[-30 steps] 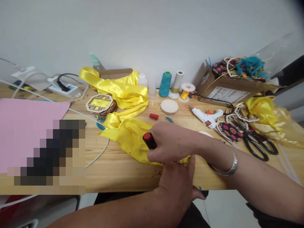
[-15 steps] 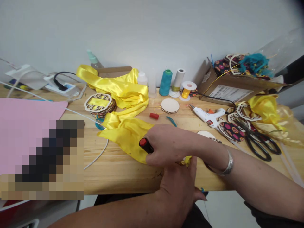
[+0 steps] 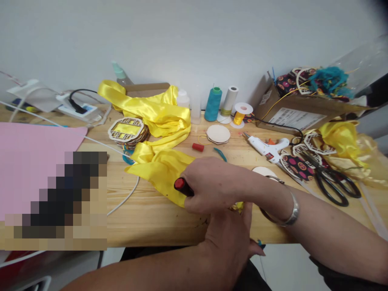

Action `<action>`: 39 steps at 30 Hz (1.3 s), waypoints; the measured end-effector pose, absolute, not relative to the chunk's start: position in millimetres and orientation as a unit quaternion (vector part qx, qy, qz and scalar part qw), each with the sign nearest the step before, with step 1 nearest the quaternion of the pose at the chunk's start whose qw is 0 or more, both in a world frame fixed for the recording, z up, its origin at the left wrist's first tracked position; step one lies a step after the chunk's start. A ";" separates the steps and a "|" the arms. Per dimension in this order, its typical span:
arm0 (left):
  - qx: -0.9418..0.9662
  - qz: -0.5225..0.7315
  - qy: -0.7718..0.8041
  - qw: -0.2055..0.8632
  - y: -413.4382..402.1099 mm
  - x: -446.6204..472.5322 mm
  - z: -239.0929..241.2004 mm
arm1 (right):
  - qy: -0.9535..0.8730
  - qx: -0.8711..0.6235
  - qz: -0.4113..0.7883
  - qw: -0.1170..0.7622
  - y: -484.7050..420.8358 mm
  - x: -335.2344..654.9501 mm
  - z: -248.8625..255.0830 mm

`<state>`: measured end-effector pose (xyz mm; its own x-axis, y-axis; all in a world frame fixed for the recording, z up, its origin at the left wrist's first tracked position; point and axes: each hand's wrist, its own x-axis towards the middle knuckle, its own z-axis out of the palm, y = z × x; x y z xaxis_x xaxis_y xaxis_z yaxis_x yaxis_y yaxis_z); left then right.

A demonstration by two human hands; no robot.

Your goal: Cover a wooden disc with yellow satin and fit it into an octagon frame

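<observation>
My right hand (image 3: 212, 184), with a silver bangle at the wrist, is wrapped round a black marker (image 3: 183, 186) whose red end points up and left. The marker's tip is hidden. Beneath it my left hand (image 3: 228, 232) is curled at the table's front edge, its fingers mostly covered. A shiny bit of yellow cloth (image 3: 239, 206) shows between the hands, and something teal (image 3: 260, 243) pokes out by the left fingers; what the left hand grips is not clear. Yellow satin (image 3: 157, 173) lies just left of the marker, with a red cap (image 3: 198, 147) beyond.
Behind stand a teal thread cone (image 3: 212, 105), a spool of yellow thread (image 3: 239, 117) and white bottles. A white glue gun (image 3: 266, 148), black scissors (image 3: 332, 184) and a full cardboard box (image 3: 291, 115) are at right. Stacked wooden frames (image 3: 125, 130) and pink sheet (image 3: 36, 161) lie left.
My right hand and the marker have shifted slightly left and down. My left hand stays almost where it was. The whole view has moved a little.
</observation>
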<state>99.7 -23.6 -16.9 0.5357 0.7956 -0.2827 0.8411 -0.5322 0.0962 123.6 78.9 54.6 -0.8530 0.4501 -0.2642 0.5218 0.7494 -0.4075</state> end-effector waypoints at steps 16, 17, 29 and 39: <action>0.865 -0.137 0.467 0.120 -19.6 101.0 -9.5 | 0.931 0.261 -0.250 0.050 77.6 129.2 56.4; 0.864 -0.138 0.468 0.124 -19.6 101.1 -9.7 | 0.932 0.260 -0.247 0.049 77.5 128.6 55.8; 0.859 -0.153 0.464 0.152 -17.5 101.3 -6.8 | 0.932 0.269 -0.242 0.032 83.7 127.8 55.6; 0.855 -0.149 0.482 0.118 -19.2 103.8 -12.2 | 0.907 0.306 -0.285 0.042 93.2 135.4 58.4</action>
